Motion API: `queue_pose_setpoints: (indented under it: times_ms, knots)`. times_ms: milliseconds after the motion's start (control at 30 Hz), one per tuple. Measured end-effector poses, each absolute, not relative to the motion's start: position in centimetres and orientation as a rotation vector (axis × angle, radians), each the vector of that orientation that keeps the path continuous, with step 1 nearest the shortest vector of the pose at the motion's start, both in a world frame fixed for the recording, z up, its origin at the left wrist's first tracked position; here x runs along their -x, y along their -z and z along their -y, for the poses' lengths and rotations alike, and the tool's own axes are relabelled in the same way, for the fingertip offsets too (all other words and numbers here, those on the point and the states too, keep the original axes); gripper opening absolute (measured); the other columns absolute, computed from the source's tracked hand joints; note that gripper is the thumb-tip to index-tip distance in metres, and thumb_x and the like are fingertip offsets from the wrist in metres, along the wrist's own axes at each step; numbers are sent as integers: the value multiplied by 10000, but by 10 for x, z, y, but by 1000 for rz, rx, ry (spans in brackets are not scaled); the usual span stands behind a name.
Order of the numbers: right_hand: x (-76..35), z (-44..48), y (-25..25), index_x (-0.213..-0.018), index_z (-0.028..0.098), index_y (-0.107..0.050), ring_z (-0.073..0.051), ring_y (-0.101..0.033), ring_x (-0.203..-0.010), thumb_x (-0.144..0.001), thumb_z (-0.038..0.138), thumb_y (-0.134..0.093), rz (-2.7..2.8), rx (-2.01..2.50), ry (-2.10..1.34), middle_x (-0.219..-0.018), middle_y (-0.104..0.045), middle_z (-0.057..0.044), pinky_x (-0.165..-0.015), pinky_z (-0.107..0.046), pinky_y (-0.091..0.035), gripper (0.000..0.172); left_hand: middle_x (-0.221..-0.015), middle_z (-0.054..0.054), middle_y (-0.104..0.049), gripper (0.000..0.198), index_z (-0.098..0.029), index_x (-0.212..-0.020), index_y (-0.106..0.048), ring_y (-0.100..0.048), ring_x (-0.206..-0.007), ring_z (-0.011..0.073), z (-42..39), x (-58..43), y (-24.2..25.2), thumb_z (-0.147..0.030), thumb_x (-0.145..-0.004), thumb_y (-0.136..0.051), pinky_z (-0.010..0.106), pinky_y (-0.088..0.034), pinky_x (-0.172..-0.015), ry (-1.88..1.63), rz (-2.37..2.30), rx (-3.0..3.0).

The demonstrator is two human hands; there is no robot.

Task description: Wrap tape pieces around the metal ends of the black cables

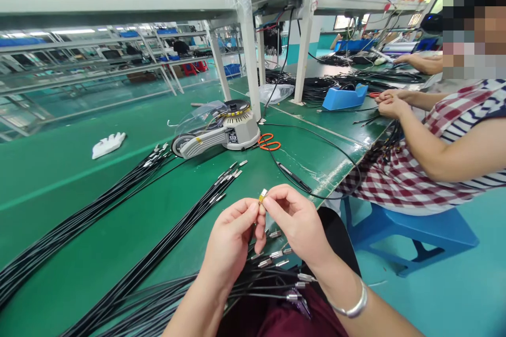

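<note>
Both my hands meet over the table's near edge, around the metal end of a cable, a cable connector (263, 194) with a yellow band below its tip. My left hand (233, 231) pinches it between thumb and finger from the left. From the right, my right hand (294, 221) pinches the same connector; a silver bracelet circles that wrist. Beneath my hands lies a bundle of black cables (169, 300) with metal ends at the table edge and over my lap. Another black cable bundle (169, 229) lies just left of my hands, its metal ends pointing away from me.
A grey tape dispenser (237, 129) stands ahead, with orange scissors (269, 141) and a black pen-like cutter (294, 176) nearby. Farther left lie more cables (103, 197) and a white glove (108, 145). At right, a co-worker sits on a blue stool (415, 231) near a blue holder (345, 97).
</note>
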State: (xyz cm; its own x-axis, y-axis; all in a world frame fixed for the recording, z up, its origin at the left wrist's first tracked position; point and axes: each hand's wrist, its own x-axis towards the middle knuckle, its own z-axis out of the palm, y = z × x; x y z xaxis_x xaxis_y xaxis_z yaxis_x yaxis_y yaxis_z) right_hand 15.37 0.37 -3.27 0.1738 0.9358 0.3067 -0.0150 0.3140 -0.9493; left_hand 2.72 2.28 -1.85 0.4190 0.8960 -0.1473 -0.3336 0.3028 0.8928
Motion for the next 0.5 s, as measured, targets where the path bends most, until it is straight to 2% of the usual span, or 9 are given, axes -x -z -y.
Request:
queue_pose_setpoints:
  times_ms: [233, 367, 500]
  knots:
    - [-168, -5, 41, -809, 209, -588, -137, -558, -849, -830, 219, -615, 1316, 833, -944, -862, -578, -6, -808, -274, -446, 35, -456, -22, -448, 226, -112, -624, -571, -369, -335, 41, -27, -17, 15, -267, -786, -604, 152, -277, -335, -685, -573, -880]
    - [-177, -8, 43, -930, 238, -619, -144, -557, -838, -811, 250, -653, 1393, 650, -1062, -884, -577, -13, -791, -293, -456, 124, -436, -27, -433, 219, -106, -626, -578, -353, -307, 38, -26, -15, 16, -273, -759, -627, 157, -291, -320, -533, -482, -860]
    - [-180, -10, 43, -818, 217, -673, -162, -566, -820, -823, 264, -637, 1535, 538, -1049, -840, -580, -35, -787, -322, -463, 60, -441, -24, -441, 211, -96, -634, -600, -333, -298, 38, -26, -13, 16, -281, -718, -657, 160, -282, -285, -389, -411, -816]
